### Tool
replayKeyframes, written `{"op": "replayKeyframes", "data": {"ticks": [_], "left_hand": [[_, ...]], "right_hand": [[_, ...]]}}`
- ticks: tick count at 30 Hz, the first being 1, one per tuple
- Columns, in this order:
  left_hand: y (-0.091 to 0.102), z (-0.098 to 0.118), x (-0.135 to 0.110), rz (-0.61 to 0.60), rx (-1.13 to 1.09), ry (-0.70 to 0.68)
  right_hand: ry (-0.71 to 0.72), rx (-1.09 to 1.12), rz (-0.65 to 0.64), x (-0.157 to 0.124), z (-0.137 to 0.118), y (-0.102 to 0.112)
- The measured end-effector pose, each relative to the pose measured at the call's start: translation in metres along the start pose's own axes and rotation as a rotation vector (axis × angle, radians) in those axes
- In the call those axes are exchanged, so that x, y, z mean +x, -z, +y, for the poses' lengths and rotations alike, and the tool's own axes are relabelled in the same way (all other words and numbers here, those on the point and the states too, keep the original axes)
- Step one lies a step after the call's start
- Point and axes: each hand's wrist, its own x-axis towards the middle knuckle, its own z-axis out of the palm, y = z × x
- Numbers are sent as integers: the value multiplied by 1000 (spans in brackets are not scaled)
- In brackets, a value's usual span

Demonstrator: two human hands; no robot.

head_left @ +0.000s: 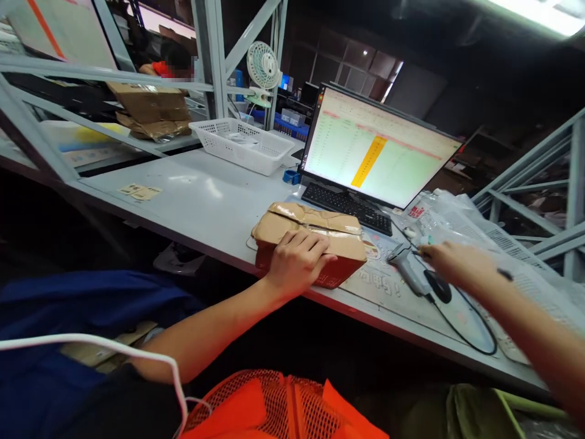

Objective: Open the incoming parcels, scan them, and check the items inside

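My left hand (298,259) lies on the near edge of a taped cardboard parcel with red sides (315,235), fingers curled over its top. My right hand (454,262) reaches out to the right, blurred by motion, its fingertips close to a grey handheld barcode scanner (408,268) lying on the desk. A black mouse (437,286) with a cable sits just below that hand. Whether the right hand touches the scanner is unclear.
A monitor (379,149) showing a spreadsheet and a black keyboard (347,207) stand behind the parcel. A white plastic basket (242,145) sits at the back. Clear plastic bags (475,228) lie at the right. Metal shelving frames both sides; another person sits far behind.
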Motion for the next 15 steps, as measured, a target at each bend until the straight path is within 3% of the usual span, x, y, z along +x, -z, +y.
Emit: {"op": "replayKeyframes", "data": {"ticks": [2,4,7,9,12,15], "left_hand": [[12,-2,12,-91,-6,-4],[26,-12,33,-210,-18,-8],[40,-43,73,-406,31,-2],[43,-68,97,-601,75,35],[41,-96,116,-867,15,98],[39,-106,120,-961,-60,74]], "right_hand": [[-34,139,82,-12,-2,-37],[-34,253,150,-16,-26,-74],[-55,349,186,-6,-69,-120],[-35,382,195,4,-86,-135],[22,503,295,18,-93,-123],[148,775,579,18,-99,-76]]}}
